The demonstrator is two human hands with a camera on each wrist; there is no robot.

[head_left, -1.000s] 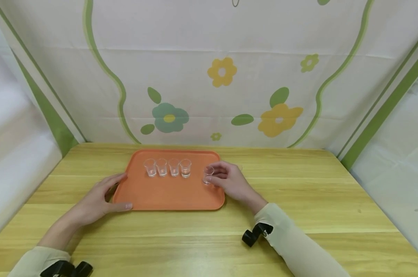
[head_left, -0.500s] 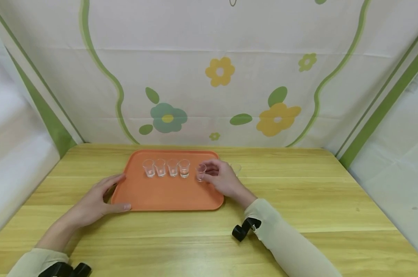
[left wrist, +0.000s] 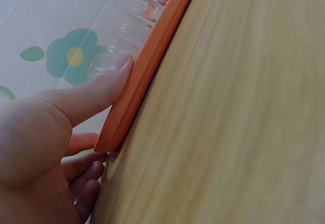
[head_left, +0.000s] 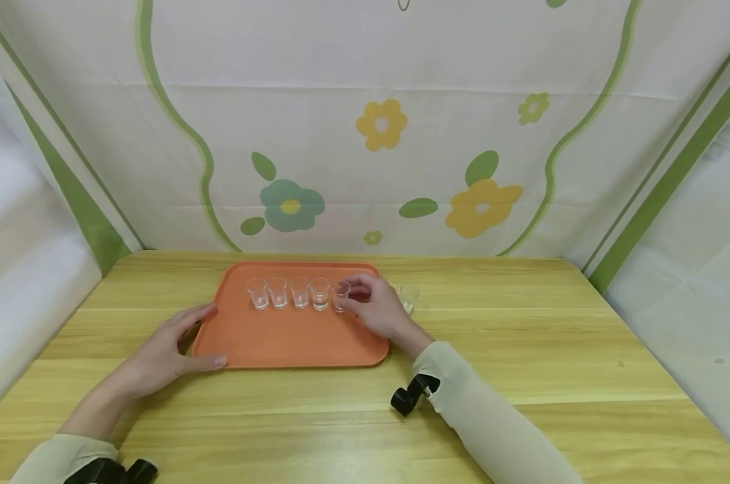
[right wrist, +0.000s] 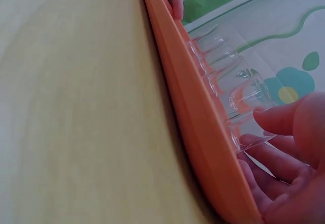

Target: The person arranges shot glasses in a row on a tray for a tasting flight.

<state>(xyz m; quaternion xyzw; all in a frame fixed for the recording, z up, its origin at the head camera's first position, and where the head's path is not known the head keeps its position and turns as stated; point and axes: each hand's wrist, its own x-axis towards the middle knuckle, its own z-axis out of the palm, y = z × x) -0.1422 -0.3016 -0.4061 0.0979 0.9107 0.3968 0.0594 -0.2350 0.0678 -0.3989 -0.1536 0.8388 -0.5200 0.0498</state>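
An orange tray [head_left: 292, 339] lies on the wooden table. A row of small clear shot glasses [head_left: 279, 294] stands upright toward its back; the one nearest the right hand seems to have some clear liquid at its base. My right hand [head_left: 378, 308] pinches another shot glass [head_left: 341, 296] between thumb and fingers at the row's right end, close beside its neighbour; whether its base touches the tray I cannot tell. My left hand [head_left: 159, 353] holds the tray's front left corner. In the left wrist view the thumb [left wrist: 104, 89] lies over the rim and the fingers are around the side.
One more shot glass [head_left: 409, 297] stands on the table [head_left: 522, 363] just right of the tray, behind the right hand. A white curtain [head_left: 316, 121] with printed flowers hangs along the table's back edge.
My right hand has moved left over the tray with the shot glass, up to the row's end. The glass on the table has come into sight behind it. My left hand stays put.
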